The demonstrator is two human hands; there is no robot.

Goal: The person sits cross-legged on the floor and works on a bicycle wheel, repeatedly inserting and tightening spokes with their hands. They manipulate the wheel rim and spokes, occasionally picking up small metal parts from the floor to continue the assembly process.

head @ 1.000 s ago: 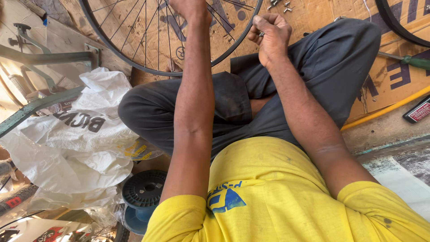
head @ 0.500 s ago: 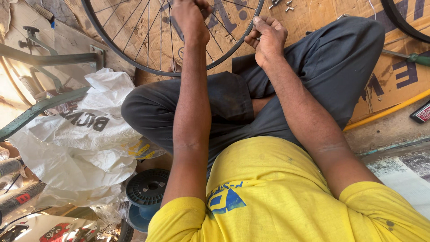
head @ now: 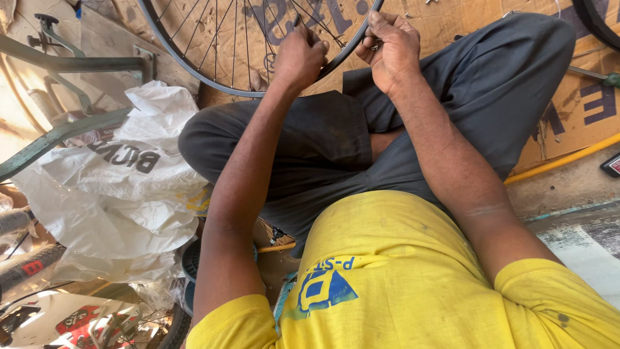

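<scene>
At round spoked wheel rim [head: 213, 81] — both hands

Taking the bicycle wheel [head: 245, 45] as the mark: flattened brown cardboard [head: 568, 110] lies under and beyond it, spreading off to one side, with large dark purple printing across its face. On the other side of the wheel, nearer the seated person, a crumpled white plastic sack [head: 123, 187] lies heaped, with black lettering and a patch of yellow at its lower edge. Far from the wheel, at the cardboard's outer edge, a small dark flat packet [head: 610, 165] with a red stripe lies on the ground.
</scene>
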